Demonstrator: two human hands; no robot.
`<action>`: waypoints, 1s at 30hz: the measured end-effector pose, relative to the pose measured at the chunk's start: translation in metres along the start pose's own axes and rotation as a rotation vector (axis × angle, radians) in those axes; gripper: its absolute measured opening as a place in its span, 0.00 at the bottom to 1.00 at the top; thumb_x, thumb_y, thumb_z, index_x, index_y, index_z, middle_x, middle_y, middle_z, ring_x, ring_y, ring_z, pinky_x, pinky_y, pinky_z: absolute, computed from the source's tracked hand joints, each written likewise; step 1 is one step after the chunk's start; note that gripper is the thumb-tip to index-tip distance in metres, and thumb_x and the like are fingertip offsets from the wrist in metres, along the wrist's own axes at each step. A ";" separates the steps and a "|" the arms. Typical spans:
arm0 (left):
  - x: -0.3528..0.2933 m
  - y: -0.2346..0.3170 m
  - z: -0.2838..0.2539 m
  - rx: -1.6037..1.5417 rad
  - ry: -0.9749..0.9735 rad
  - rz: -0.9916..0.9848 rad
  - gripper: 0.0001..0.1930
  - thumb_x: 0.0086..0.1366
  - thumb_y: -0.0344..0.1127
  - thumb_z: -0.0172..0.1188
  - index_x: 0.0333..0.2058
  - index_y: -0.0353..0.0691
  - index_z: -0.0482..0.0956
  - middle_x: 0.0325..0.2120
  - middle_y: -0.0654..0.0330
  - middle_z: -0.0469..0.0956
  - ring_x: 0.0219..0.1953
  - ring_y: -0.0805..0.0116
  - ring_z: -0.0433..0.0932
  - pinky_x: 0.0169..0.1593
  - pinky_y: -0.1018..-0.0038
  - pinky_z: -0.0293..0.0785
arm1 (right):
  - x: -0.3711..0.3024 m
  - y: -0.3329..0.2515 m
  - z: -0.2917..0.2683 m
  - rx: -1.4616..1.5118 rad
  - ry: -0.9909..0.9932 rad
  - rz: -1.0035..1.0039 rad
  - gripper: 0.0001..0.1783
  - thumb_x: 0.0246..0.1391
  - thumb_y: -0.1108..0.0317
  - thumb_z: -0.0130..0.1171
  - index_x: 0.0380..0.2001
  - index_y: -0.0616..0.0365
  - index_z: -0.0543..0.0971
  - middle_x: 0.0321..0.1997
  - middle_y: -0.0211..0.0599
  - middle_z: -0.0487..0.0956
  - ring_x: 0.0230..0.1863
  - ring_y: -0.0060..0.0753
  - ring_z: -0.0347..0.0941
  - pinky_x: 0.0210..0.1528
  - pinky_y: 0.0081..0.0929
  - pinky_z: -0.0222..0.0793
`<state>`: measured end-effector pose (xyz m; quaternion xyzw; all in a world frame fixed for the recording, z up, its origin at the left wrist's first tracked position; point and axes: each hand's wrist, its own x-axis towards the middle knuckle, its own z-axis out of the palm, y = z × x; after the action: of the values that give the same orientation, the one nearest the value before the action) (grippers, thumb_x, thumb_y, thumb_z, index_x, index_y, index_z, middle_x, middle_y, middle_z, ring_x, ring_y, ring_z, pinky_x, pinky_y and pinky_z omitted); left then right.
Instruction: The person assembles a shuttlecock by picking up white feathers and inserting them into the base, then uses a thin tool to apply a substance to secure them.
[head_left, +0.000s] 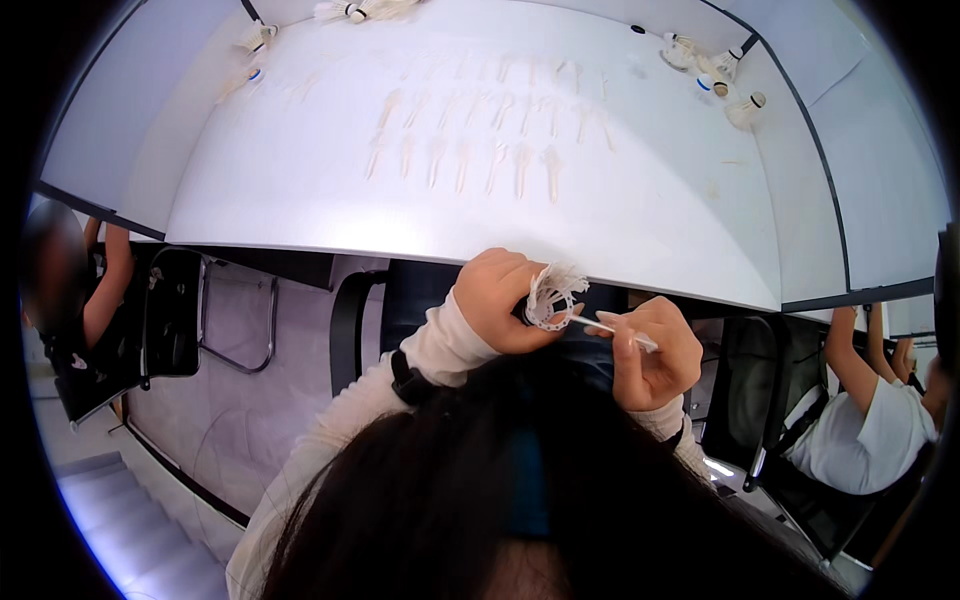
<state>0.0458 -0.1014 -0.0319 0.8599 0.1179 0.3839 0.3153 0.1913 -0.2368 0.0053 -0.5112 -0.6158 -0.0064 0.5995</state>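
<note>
left hand [500, 300] curled round shuttlecock [553, 290], fingers gripping it, by near edge of table [300, 205]. right hand [657, 350] pinching feather [592, 323] between thumb and fingers, its end reaching shuttlecock. loose feathers [553, 175] in rows on table; other shuttlecocks [744, 112] at far corners.

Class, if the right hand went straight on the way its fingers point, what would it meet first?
Probably the shuttlecock held in the left hand, up and leftward; the thin white piece in the right hand points that way, though depth is unclear.
</note>
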 end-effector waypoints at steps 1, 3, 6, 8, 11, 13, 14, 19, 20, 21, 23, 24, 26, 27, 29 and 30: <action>-0.002 -0.003 0.001 0.019 0.025 0.055 0.15 0.46 0.37 0.71 0.33 0.40 0.81 0.21 0.59 0.77 0.22 0.58 0.75 0.28 0.68 0.70 | -0.003 0.001 0.000 -0.026 -0.002 0.002 0.05 0.47 0.83 0.62 0.27 0.63 0.78 0.23 0.37 0.81 0.19 0.31 0.71 0.22 0.23 0.63; -0.003 -0.007 0.005 0.024 0.068 0.126 0.16 0.46 0.36 0.72 0.35 0.38 0.83 0.20 0.60 0.76 0.19 0.61 0.74 0.26 0.70 0.69 | -0.001 -0.004 0.001 -0.104 -0.003 0.030 0.04 0.47 0.82 0.61 0.26 0.63 0.79 0.24 0.39 0.82 0.19 0.30 0.71 0.22 0.25 0.64; -0.006 -0.011 0.008 -0.077 0.104 0.045 0.17 0.47 0.34 0.72 0.37 0.37 0.84 0.20 0.60 0.76 0.19 0.60 0.74 0.25 0.69 0.69 | 0.011 -0.007 0.003 -0.090 -0.001 -0.071 0.04 0.46 0.81 0.61 0.27 0.62 0.80 0.25 0.39 0.82 0.19 0.31 0.71 0.22 0.25 0.64; -0.008 -0.013 0.006 -0.019 0.064 0.111 0.29 0.48 0.31 0.71 0.50 0.31 0.77 0.20 0.60 0.75 0.19 0.63 0.74 0.25 0.71 0.70 | 0.017 -0.006 0.008 -0.105 -0.020 -0.143 0.06 0.44 0.81 0.61 0.27 0.60 0.81 0.24 0.36 0.81 0.18 0.31 0.70 0.22 0.25 0.63; -0.011 -0.012 0.020 -0.122 0.218 0.045 0.42 0.51 0.33 0.71 0.63 0.28 0.63 0.18 0.59 0.74 0.18 0.62 0.72 0.25 0.71 0.68 | 0.023 -0.004 0.010 -0.141 -0.115 -0.232 0.08 0.41 0.79 0.62 0.28 0.58 0.82 0.23 0.30 0.78 0.19 0.32 0.68 0.22 0.26 0.62; -0.009 -0.015 0.022 -0.162 0.228 0.090 0.48 0.51 0.33 0.72 0.66 0.25 0.52 0.18 0.59 0.73 0.18 0.62 0.72 0.24 0.72 0.68 | 0.026 -0.001 0.011 -0.136 -0.140 -0.259 0.07 0.41 0.79 0.63 0.28 0.59 0.82 0.23 0.30 0.78 0.19 0.32 0.68 0.22 0.27 0.62; -0.011 -0.015 0.021 -0.159 0.231 0.082 0.48 0.51 0.33 0.72 0.66 0.25 0.52 0.18 0.59 0.73 0.18 0.62 0.72 0.24 0.72 0.68 | 0.028 0.000 0.012 -0.138 -0.157 -0.287 0.07 0.41 0.78 0.63 0.28 0.59 0.82 0.23 0.30 0.79 0.19 0.32 0.68 0.23 0.27 0.62; -0.015 -0.013 0.019 -0.087 0.194 0.030 0.49 0.50 0.36 0.74 0.66 0.27 0.56 0.17 0.59 0.73 0.16 0.62 0.71 0.22 0.72 0.66 | 0.022 0.013 0.008 -0.137 -0.153 -0.288 0.09 0.42 0.79 0.60 0.30 0.58 0.76 0.24 0.32 0.78 0.20 0.34 0.69 0.24 0.29 0.64; -0.014 -0.011 0.017 -0.049 0.144 -0.003 0.48 0.49 0.36 0.75 0.65 0.28 0.58 0.17 0.60 0.73 0.16 0.63 0.71 0.22 0.72 0.65 | 0.019 0.016 0.005 -0.137 -0.157 -0.285 0.09 0.42 0.79 0.60 0.30 0.58 0.76 0.24 0.32 0.78 0.20 0.34 0.69 0.24 0.29 0.64; -0.012 -0.008 0.015 -0.068 0.164 -0.029 0.46 0.48 0.38 0.76 0.63 0.30 0.63 0.17 0.61 0.73 0.16 0.63 0.70 0.23 0.72 0.65 | 0.017 0.019 0.004 -0.140 -0.169 -0.279 0.09 0.43 0.79 0.59 0.31 0.58 0.76 0.24 0.32 0.78 0.20 0.35 0.69 0.24 0.29 0.64; -0.010 -0.006 0.009 -0.023 0.113 -0.027 0.40 0.48 0.38 0.75 0.58 0.29 0.69 0.19 0.60 0.75 0.17 0.63 0.70 0.25 0.71 0.66 | 0.012 0.023 0.004 -0.140 -0.182 -0.271 0.10 0.43 0.79 0.59 0.32 0.58 0.75 0.24 0.32 0.78 0.20 0.35 0.69 0.24 0.29 0.64; -0.011 -0.005 0.007 0.023 0.064 -0.023 0.34 0.48 0.37 0.75 0.53 0.27 0.74 0.20 0.59 0.76 0.18 0.64 0.70 0.27 0.71 0.67 | 0.009 0.024 0.004 -0.157 -0.196 -0.266 0.04 0.51 0.77 0.56 0.32 0.59 0.75 0.23 0.35 0.78 0.20 0.35 0.69 0.24 0.29 0.64; -0.011 -0.007 0.010 -0.024 0.104 -0.002 0.25 0.46 0.36 0.74 0.43 0.32 0.80 0.21 0.59 0.78 0.18 0.64 0.71 0.28 0.70 0.67 | 0.002 0.029 0.004 -0.170 -0.210 -0.258 0.03 0.58 0.74 0.52 0.32 0.60 0.74 0.23 0.37 0.78 0.20 0.35 0.70 0.24 0.29 0.64; -0.009 -0.006 0.009 -0.007 0.089 0.010 0.33 0.46 0.38 0.75 0.51 0.33 0.75 0.20 0.61 0.76 0.17 0.63 0.70 0.27 0.70 0.66 | -0.001 0.032 0.003 -0.181 -0.197 -0.256 0.03 0.58 0.74 0.52 0.34 0.60 0.74 0.24 0.38 0.79 0.20 0.35 0.70 0.24 0.29 0.65; -0.007 -0.006 0.010 0.012 0.069 0.020 0.41 0.46 0.41 0.75 0.59 0.33 0.71 0.18 0.62 0.74 0.17 0.62 0.68 0.26 0.70 0.66 | -0.004 0.038 0.002 -0.191 -0.180 -0.251 0.03 0.58 0.75 0.52 0.35 0.60 0.74 0.24 0.38 0.79 0.20 0.36 0.70 0.24 0.29 0.65; -0.008 -0.007 0.011 0.017 0.069 0.041 0.41 0.46 0.40 0.75 0.60 0.35 0.71 0.18 0.62 0.74 0.17 0.62 0.69 0.26 0.71 0.66 | -0.005 0.040 0.002 -0.179 -0.195 -0.234 0.06 0.50 0.77 0.57 0.34 0.59 0.75 0.25 0.36 0.79 0.20 0.36 0.70 0.24 0.29 0.65</action>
<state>0.0486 -0.1041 -0.0469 0.8510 0.1145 0.4185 0.2959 0.2140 -0.2198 -0.0235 -0.4857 -0.7231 -0.0813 0.4844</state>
